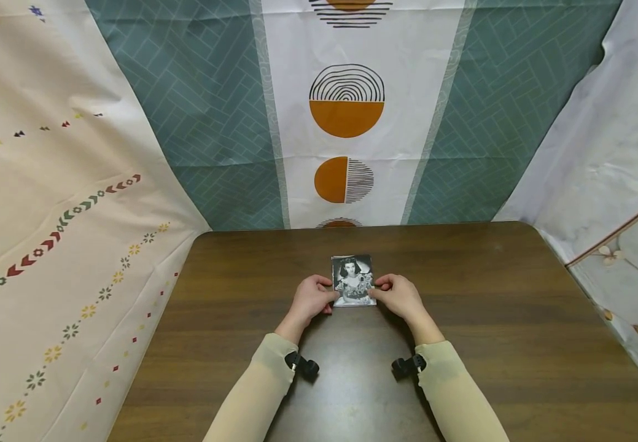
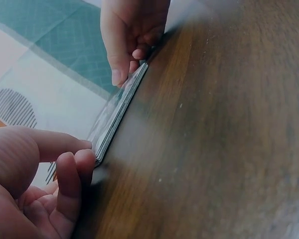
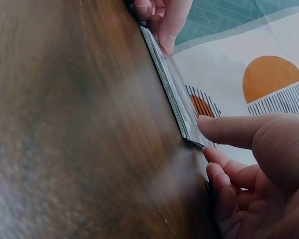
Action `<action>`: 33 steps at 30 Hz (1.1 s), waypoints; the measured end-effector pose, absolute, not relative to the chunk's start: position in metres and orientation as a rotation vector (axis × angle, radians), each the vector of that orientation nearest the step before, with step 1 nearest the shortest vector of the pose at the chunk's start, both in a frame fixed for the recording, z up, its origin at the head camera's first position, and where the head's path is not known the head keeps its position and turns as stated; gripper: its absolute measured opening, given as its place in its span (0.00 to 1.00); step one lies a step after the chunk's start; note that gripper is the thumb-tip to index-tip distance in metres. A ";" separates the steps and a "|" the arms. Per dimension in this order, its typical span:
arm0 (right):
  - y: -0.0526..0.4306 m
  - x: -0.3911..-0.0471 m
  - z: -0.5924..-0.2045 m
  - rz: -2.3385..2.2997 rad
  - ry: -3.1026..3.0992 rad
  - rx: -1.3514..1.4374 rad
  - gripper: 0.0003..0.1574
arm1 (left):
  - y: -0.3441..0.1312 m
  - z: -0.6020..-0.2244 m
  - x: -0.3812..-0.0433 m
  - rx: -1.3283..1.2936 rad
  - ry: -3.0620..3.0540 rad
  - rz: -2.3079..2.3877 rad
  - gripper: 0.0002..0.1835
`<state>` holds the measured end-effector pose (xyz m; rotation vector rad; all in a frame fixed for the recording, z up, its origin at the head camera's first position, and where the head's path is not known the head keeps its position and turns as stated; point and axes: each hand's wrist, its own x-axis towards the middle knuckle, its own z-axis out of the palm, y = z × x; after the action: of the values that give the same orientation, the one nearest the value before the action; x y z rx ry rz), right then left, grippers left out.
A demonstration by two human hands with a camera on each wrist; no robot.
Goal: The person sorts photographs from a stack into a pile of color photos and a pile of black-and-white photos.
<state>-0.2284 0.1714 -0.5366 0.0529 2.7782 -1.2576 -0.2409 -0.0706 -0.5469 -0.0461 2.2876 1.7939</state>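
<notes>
A thin stack of photo cards lies on the wooden table, its top card a black-and-white portrait of a person in a light dress. At its left side my left hand holds the edge, thumb over the near corner. My right hand pinches the opposite side, with the thumb on top and a fingertip low at the corner. Several layered edges of the stack show in the right wrist view. The left wrist view shows the same stack between both hands, flat and close to the tabletop.
The brown wooden table spreads around the hands. A teal and white patterned cloth hangs behind its far edge. Pale printed cloths hang at the left and right. Each sleeved wrist wears a small black camera.
</notes>
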 end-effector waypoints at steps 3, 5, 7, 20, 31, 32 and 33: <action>0.172 -0.228 -0.537 -1.253 2.787 0.053 0.23 | -0.070 -0.547 -0.241 -0.050 2.284 1.800 0.19; 0.172 -0.229 -0.537 -1.251 2.789 0.052 0.23 | -0.070 -0.547 -0.241 -0.057 2.282 1.800 0.18; 0.172 -0.229 -0.537 -1.250 2.791 0.053 0.22 | -0.069 -0.547 -0.240 -0.058 2.284 1.800 0.18; 0.170 -0.228 -0.538 -1.274 2.773 0.064 0.22 | -0.072 -0.547 -0.239 -0.041 2.248 1.841 0.20; 0.169 -0.226 -0.538 -1.394 2.688 0.086 0.23 | -0.077 -0.554 -0.239 -0.016 2.176 1.940 0.22; 0.169 -0.226 -0.538 -1.411 2.675 0.083 0.23 | -0.077 -0.554 -0.239 -0.015 2.170 1.953 0.22; 0.169 -0.226 -0.538 -1.429 2.663 0.079 0.24 | -0.077 -0.555 -0.239 -0.013 2.165 1.965 0.22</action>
<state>-0.2263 0.1691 -0.5380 0.0787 2.6628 -1.4291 -0.2386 -0.0773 -0.5547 -0.0131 2.1648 1.9647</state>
